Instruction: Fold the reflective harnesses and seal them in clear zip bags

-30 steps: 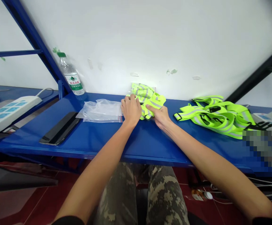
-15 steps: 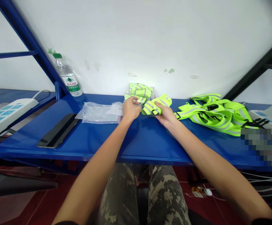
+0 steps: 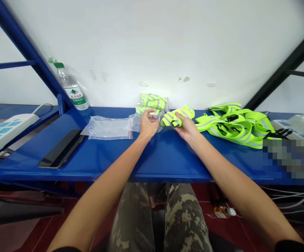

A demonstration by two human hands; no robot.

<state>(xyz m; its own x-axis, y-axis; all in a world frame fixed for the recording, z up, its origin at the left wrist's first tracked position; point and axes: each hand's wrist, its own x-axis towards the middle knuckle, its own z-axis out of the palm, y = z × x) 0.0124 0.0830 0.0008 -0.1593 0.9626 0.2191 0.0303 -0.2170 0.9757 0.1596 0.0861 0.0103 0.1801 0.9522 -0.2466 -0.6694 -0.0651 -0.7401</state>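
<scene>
My left hand [image 3: 148, 126] pinches a clear plastic zip bag [image 3: 135, 122], which spreads out on both sides of the fingers. My right hand [image 3: 186, 127] is wrapped round a folded bundle of neon yellow reflective strap [image 3: 177, 118] with grey stripes and a black buckle. The bundle's left end is close to the bag's right part. Behind my left hand, against the wall, lie other folded reflective straps [image 3: 154, 100], seemingly in clear bags. Several flat clear bags [image 3: 107, 128] lie to the left. A loose pile of reflective straps [image 3: 242, 127] with black buckles lies on the right.
The blue table [image 3: 167, 159] runs along a white wall. A black phone [image 3: 61, 148] lies at the left, with a water bottle [image 3: 73, 87] behind it. A white power strip [image 3: 8, 131] is at far left. Pale boxes [image 3: 298, 125] and a blurred-out patch are at far right.
My left hand has drawn a clear bag rightward off the flat bags, and it is now stretched near the bundle. My right hand still holds the folded strap. The view has shifted slightly.
</scene>
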